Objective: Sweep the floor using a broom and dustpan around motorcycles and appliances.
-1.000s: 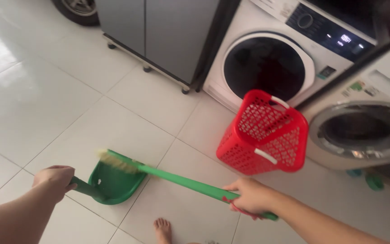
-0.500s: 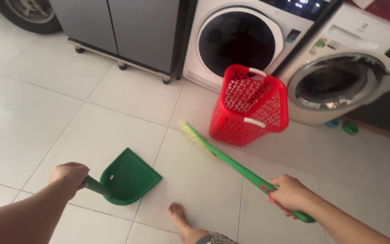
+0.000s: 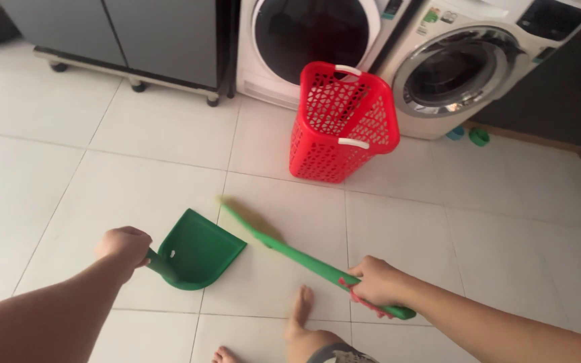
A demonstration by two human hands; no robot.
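Hands: both clamped on green cleaning tools above a white tiled floor (image 3: 102, 168).
Left hand (image 3: 124, 246): fist closed around the handle of a green dustpan (image 3: 200, 250), at the lower left.
Dustpan: pan resting on the tiles, open edge facing up and right, toward the brush head.
Right hand (image 3: 376, 282): fingers wrapped around the near end of a green broom (image 3: 290, 254), a red loop showing by the grip.
Broom: stick running diagonally up and left from the hand; blurred yellowish bristles (image 3: 240, 214) low over the tiles, just beside the dustpan's upper right edge.
Bare foot (image 3: 298, 314): planted on the tiles between the arms.
Red laundry basket (image 3: 342, 124): upright beyond the broom, white handles on its rim.
Two front-loading washing machines (image 3: 311, 33): side by side behind the basket.
Grey cabinet (image 3: 136, 30): on small wheels, left of the machines.
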